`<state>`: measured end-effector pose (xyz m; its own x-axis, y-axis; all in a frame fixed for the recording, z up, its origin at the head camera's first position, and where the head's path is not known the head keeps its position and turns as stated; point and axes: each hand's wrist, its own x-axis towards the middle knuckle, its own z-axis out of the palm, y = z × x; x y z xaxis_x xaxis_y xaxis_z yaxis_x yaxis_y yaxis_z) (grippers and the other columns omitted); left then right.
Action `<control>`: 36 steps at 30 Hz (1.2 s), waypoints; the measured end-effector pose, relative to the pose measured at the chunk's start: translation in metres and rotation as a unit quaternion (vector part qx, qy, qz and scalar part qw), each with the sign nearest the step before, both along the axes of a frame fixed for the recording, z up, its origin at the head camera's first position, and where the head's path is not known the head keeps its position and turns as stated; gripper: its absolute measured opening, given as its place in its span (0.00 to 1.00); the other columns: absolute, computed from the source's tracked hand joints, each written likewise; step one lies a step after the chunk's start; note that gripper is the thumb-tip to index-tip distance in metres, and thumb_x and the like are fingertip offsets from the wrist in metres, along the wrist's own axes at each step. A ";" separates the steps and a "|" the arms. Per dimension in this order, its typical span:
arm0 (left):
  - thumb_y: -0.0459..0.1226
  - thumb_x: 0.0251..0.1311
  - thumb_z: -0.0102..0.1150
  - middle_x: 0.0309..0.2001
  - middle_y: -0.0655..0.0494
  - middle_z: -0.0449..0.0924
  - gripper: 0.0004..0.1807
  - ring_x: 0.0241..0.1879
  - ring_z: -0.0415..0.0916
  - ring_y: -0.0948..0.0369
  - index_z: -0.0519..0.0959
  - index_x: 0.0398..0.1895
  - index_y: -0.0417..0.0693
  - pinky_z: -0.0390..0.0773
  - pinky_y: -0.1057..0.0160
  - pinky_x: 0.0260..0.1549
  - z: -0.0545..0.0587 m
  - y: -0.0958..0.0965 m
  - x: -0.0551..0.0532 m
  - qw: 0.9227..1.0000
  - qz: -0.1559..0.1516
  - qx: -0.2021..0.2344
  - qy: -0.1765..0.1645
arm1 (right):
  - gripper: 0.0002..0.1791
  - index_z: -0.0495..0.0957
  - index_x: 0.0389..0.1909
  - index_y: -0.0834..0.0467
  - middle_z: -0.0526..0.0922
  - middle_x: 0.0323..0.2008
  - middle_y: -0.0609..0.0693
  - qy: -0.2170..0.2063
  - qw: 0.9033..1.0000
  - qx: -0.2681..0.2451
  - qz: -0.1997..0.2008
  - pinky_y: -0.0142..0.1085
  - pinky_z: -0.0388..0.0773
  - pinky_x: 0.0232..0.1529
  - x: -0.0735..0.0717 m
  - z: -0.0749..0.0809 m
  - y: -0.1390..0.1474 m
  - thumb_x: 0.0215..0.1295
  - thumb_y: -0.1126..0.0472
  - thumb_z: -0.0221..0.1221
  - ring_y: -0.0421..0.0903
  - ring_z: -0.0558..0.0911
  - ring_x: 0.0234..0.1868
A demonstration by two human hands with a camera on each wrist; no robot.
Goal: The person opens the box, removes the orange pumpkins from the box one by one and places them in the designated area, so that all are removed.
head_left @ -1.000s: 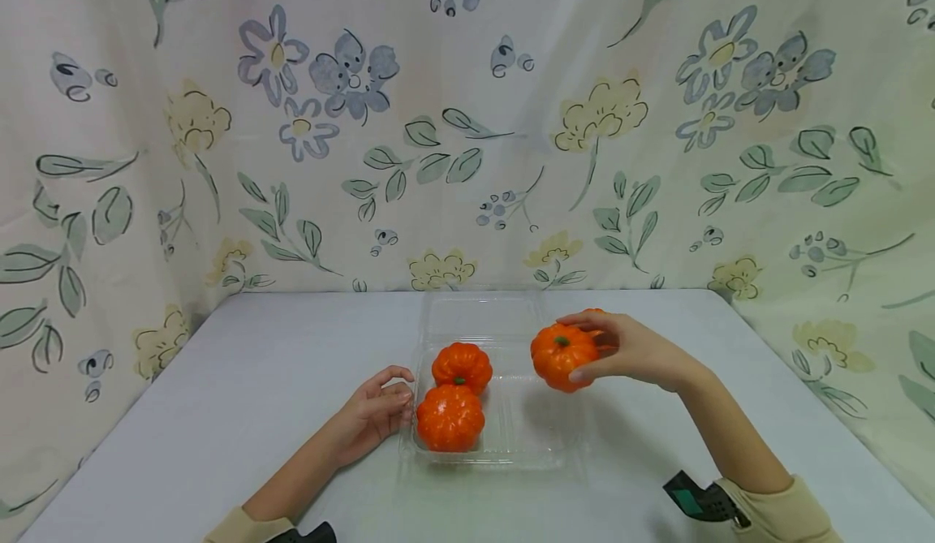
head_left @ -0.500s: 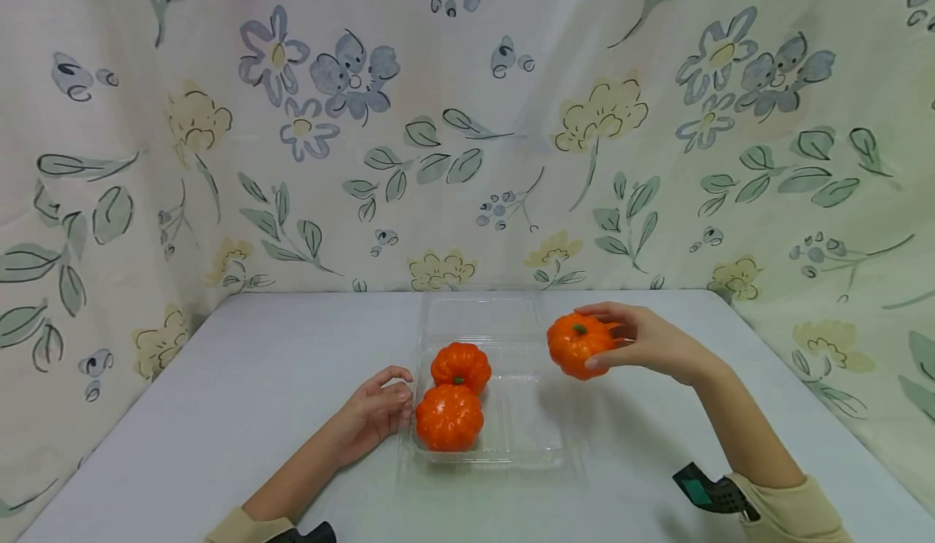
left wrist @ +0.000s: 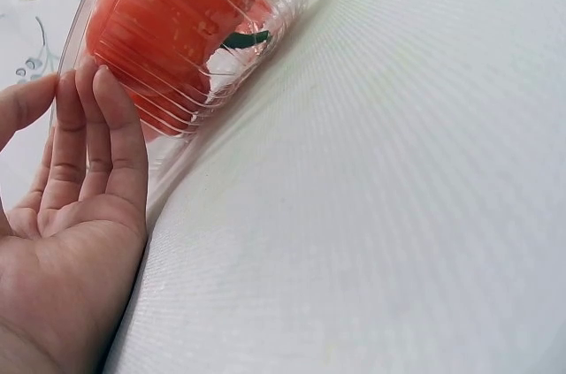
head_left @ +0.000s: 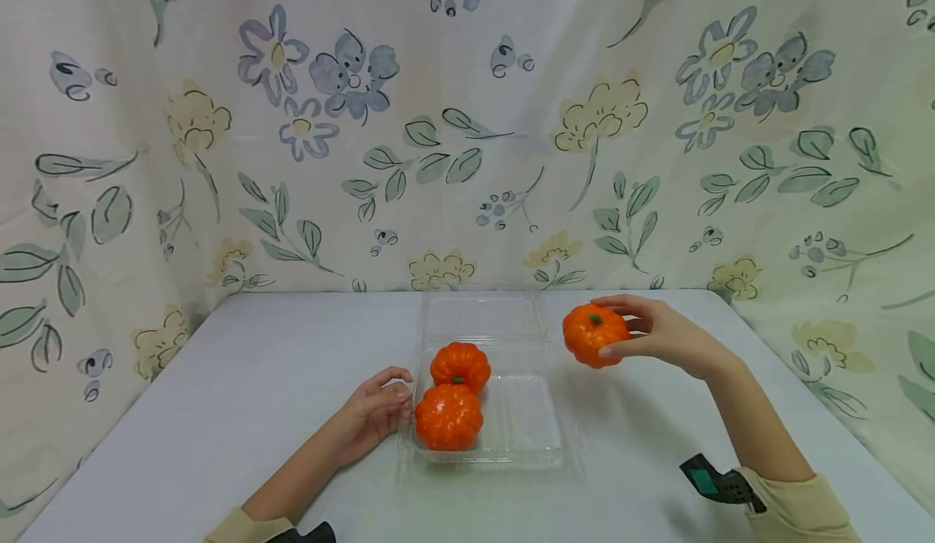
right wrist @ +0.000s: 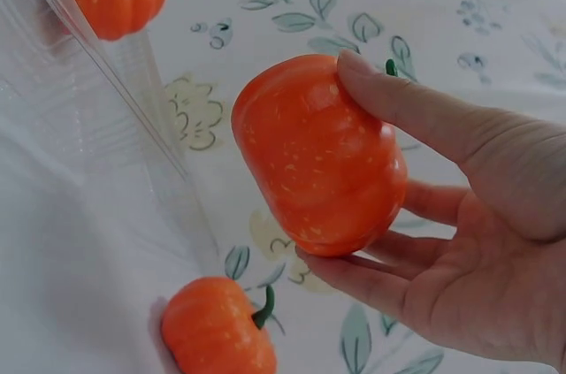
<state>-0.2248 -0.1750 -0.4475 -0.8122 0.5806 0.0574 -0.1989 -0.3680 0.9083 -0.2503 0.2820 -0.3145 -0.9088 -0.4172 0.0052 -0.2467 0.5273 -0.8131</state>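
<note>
In the head view my right hand (head_left: 657,332) holds an orange toy pumpkin (head_left: 588,338) with a green stem, raised to the right of a clear plastic clamshell box (head_left: 526,421). The right wrist view shows the thumb on one side of this pumpkin and the fingers on the other. Two more pumpkins sit in the box's left half, a front one (head_left: 447,421) touching a rear one (head_left: 462,364). At the box's left wall, my left hand (head_left: 376,413) pinches the rim between thumb and fingertips, as the left wrist view (left wrist: 80,188) shows.
Another orange pumpkin (right wrist: 217,330) lies on the white table outside the box, hidden in the head view. The box's clear lid (head_left: 482,316) lies open toward the back. A floral curtain (head_left: 467,202) hangs behind the table's far edge.
My right hand has carried its pumpkin right and away from me, from over the box's right side to beyond it. The left hand and the two boxed pumpkins stay put.
</note>
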 end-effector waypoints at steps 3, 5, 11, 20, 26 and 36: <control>0.30 0.81 0.39 0.38 0.63 0.81 0.10 0.38 0.79 0.66 0.69 0.55 0.50 0.82 0.70 0.47 0.000 0.000 0.000 1.000 -0.003 0.005 0.004 | 0.40 0.68 0.74 0.63 0.72 0.70 0.68 0.002 1.000 -0.003 -0.007 0.40 0.84 0.53 -0.001 -0.001 0.004 0.64 0.58 0.72 0.61 0.80 0.62; 0.30 0.80 0.39 0.38 0.63 0.81 0.11 0.38 0.80 0.66 0.69 0.55 0.50 0.82 0.70 0.47 0.000 0.000 0.000 1.000 -0.004 0.005 0.006 | 0.40 0.68 0.74 0.63 0.71 0.70 0.69 0.005 1.000 -0.002 -0.012 0.39 0.84 0.53 -0.002 -0.001 0.007 0.65 0.58 0.72 0.62 0.80 0.63; 0.30 0.80 0.40 0.38 0.63 0.81 0.10 0.38 0.79 0.66 0.69 0.55 0.51 0.82 0.70 0.48 0.002 0.000 0.002 1.000 -0.002 0.001 0.004 | 0.40 0.67 0.75 0.64 0.70 0.71 0.70 0.017 0.999 0.008 -0.028 0.38 0.85 0.54 -0.005 -0.003 0.015 0.66 0.58 0.71 0.66 0.79 0.65; 0.31 0.81 0.41 0.37 0.63 0.81 0.09 0.38 0.79 0.66 0.69 0.55 0.51 0.82 0.70 0.48 0.004 0.000 0.002 1.000 0.003 -0.006 -0.006 | 0.40 0.66 0.76 0.62 0.70 0.72 0.69 0.020 0.998 0.023 -0.050 0.42 0.84 0.56 -0.012 -0.008 0.031 0.68 0.56 0.70 0.66 0.79 0.66; 0.31 0.81 0.41 0.37 0.63 0.81 0.09 0.38 0.79 0.66 0.69 0.55 0.51 0.82 0.70 0.47 0.003 0.000 0.001 1.000 0.004 -0.011 -0.004 | 0.40 0.65 0.77 0.63 0.69 0.72 0.70 0.018 0.997 0.028 -0.065 0.54 0.82 0.60 -0.015 -0.013 0.040 0.69 0.56 0.69 0.66 0.79 0.65; 0.32 0.81 0.41 0.37 0.62 0.81 0.08 0.38 0.79 0.66 0.68 0.55 0.51 0.82 0.70 0.48 0.001 0.000 0.000 1.000 0.006 -0.017 -0.004 | 0.41 0.62 0.79 0.63 0.67 0.73 0.71 0.014 0.996 0.033 -0.087 0.62 0.78 0.62 -0.020 -0.019 0.053 0.71 0.54 0.67 0.68 0.77 0.65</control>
